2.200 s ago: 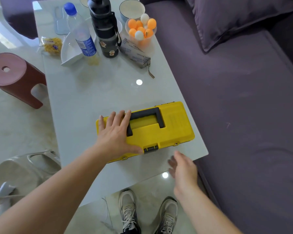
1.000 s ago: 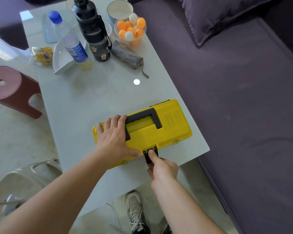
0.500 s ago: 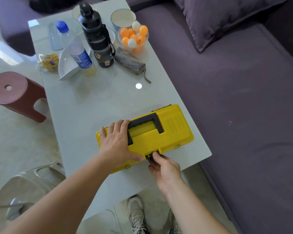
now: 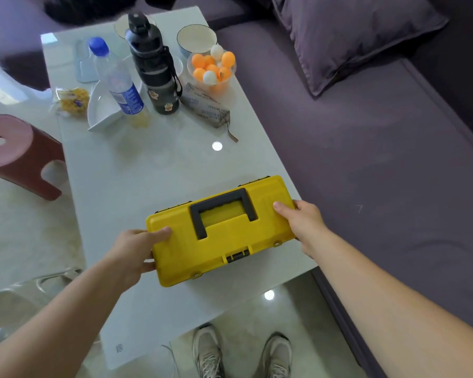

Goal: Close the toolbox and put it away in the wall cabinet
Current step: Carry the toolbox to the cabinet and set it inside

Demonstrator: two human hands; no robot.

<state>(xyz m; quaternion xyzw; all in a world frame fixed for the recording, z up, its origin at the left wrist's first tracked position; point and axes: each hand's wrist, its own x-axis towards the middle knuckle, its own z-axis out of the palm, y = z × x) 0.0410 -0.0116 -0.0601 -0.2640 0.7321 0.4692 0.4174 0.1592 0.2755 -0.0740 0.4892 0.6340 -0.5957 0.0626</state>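
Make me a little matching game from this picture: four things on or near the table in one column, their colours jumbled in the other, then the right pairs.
Things:
1. toolbox
2. stool
3. flask
4. cushion

Colours:
A. purple
B. black
C. yellow
D. dark red

Pairs: 1-C, 2-D, 3-B, 4-A
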